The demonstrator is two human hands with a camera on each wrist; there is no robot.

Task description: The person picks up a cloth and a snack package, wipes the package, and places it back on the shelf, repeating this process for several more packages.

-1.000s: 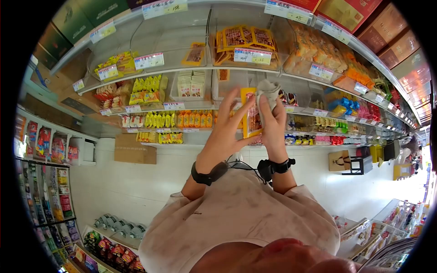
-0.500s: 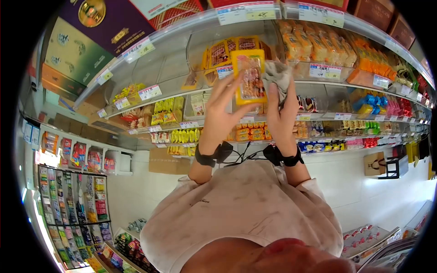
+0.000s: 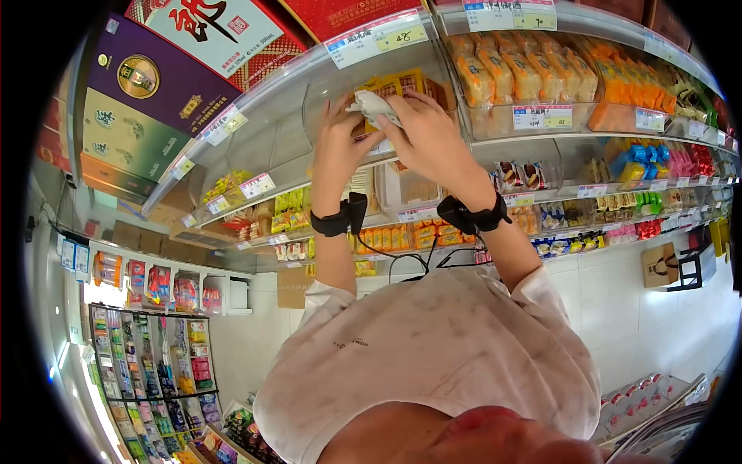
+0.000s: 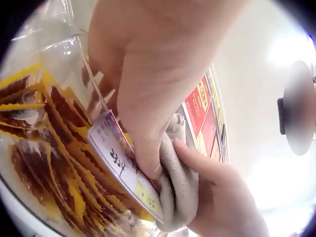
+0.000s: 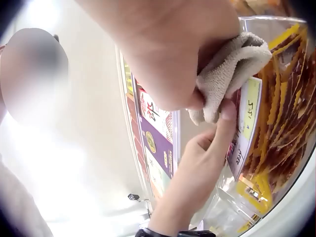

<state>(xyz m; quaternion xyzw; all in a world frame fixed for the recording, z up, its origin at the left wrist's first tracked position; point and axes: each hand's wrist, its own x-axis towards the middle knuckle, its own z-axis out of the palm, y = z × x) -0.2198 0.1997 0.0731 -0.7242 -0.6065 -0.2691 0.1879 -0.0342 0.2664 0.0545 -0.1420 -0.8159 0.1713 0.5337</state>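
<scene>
In the head view my right hand [image 3: 429, 139] grips a folded grey cloth [image 3: 372, 105] at the front of a clear bin. My left hand [image 3: 338, 143] is close beside it. The left wrist view shows its thumb over the front of the price tag [image 4: 123, 163], with the tip at the cloth; its other fingers [image 4: 101, 91] show behind the bin's clear edge. Yellow-edged snack packets [image 5: 284, 94] stand packed in the bin. The packet my left hand held before is not distinguishable now, and I cannot tell whether that hand still holds it.
Orange-wrapped packs [image 3: 533, 73] fill the bin to the right. Liquor boxes [image 3: 154, 77] stand on the upper shelf at left and above. Lower shelves hold small wrapped snacks [image 3: 440, 234]. Cables [image 3: 413, 259] hang between my wrists.
The yellow packet, earlier held up in my left hand beside the cloth, is no longer plainly seen. Both hands have moved up and left to the bin's front, the right crossing toward the left.
</scene>
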